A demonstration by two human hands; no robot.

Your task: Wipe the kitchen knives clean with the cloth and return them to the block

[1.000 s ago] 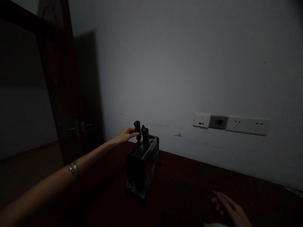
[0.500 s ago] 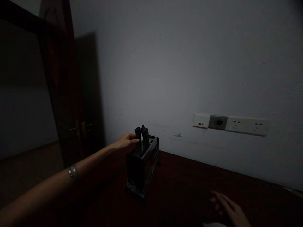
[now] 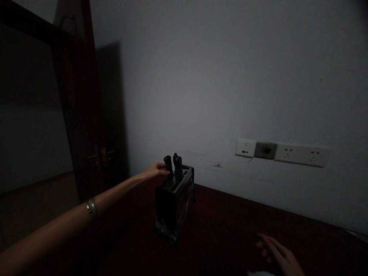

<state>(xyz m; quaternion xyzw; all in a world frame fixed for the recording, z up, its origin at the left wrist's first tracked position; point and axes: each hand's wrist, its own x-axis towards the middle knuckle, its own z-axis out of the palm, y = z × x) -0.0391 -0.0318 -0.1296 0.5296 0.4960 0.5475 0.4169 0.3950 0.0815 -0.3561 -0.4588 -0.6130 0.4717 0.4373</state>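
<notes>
Near wall sockets (image 3: 300,154), left hand (image 3: 155,170) tight on knife handle (image 3: 168,164) in block (image 3: 174,203); right hand (image 3: 277,255) flat, open.

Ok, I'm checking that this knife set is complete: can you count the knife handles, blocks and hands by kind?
Knife handles: 3, all black, standing in the block
Knife block: 1
Hands: 2, the left hand on the nearest handle, the right hand flat on the table
Total: 6
</notes>
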